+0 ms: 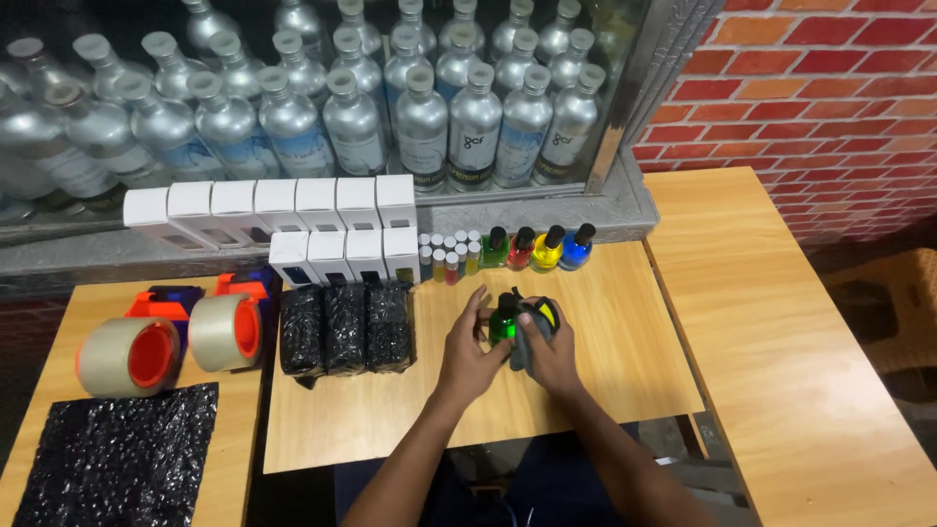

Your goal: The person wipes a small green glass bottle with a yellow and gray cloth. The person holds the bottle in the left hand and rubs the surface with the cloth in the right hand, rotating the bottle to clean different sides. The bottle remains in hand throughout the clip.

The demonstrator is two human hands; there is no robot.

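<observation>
Both my hands meet over the middle of a light wooden board (pixel 625 371). My left hand (pixel 467 356) holds a small green glass bottle with a black cap (pixel 504 322) by its side. My right hand (pixel 552 353) presses a dark grey cloth (pixel 527 337) against the bottle; a bit of yellow shows at the cloth's top edge. Behind the hands stand four small bottles in a row: green (pixel 496 248), red (pixel 522 249), yellow (pixel 549 250) and blue (pixel 578 247), each with a black cap.
Several tiny vials (pixel 447 256) and white boxes (pixel 278 207) line the back. Three black wrapped packs (pixel 345 328) lie left of my hands. Two tape rolls (pixel 132 356) and a black bubble sheet (pixel 122 459) sit at left. Silver bottles (pixel 422 117) fill a glass case; brick wall (pixel 820 88) right.
</observation>
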